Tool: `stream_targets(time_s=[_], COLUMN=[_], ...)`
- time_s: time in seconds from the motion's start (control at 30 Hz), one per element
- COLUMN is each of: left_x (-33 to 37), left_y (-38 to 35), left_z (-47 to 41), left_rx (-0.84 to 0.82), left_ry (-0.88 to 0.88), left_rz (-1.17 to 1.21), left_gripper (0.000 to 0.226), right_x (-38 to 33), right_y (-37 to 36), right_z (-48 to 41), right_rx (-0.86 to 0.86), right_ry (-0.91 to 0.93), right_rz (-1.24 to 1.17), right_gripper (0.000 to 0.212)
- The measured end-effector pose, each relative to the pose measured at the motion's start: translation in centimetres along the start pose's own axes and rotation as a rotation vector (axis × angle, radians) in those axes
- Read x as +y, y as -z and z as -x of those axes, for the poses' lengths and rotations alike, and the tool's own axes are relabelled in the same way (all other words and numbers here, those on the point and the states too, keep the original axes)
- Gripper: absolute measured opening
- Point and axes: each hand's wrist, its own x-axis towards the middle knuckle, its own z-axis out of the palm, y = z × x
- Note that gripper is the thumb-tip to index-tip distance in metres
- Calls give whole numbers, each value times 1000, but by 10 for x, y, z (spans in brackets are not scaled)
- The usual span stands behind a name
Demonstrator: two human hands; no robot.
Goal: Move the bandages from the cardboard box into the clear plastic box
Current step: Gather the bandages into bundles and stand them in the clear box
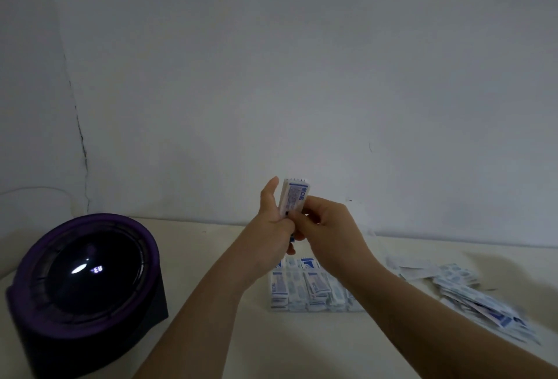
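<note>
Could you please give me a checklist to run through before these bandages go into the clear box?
1. Grip on the stack of bandages: ok, left hand and right hand both hold it.
2. Stack squared up: cannot tell, fingers hide its lower end.
3. Reach to the clear box: ok, the arms pass over it.
4. Free slot in the box: cannot tell, arms cover part.
5. Path past the loose pile: ok, it lies right of the box.

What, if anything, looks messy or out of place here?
A heap of bandages lies scattered on the table, right of the clear plastic box, overlapping at odd angles rather than packed in rows. A crack also runs down the wall.
</note>
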Motion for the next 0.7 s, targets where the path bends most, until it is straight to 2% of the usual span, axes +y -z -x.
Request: stream_targets(time_s=[0.13, 0.2, 0.27, 0.37, 0.47, 0.57, 0.7], left_x=[-9, -18, -27, -36, -37, -37, -38], left_y=[16, 27, 32, 30, 30, 29, 28], left_z=[-5, -4, -2, -2, -4, -4, -3], left_rx=[35, 48, -9, -92, -91, -86, -84], left_ry=[26, 48, 123, 200, 210, 208, 201], left_rz=[-165, -348, -489, -555, -552, -561, -563], left_gripper=[57, 45, 38, 38, 40, 42, 41], right_x=[12, 23, 34, 44, 52, 58, 52], right_y=[17, 21, 16, -4, -20, -31, -36], right_z=[-27, -40, -45, -49, -54, -56, -55], right_rx=[25, -90, -261, -403, -431, -483, -538], right_ry=[-208, -366, -512, -642, -676, -641, -581], right_rz=[-7, 131, 268, 284, 329, 534, 684], right_gripper=[14, 9, 8, 11, 10, 28, 24])
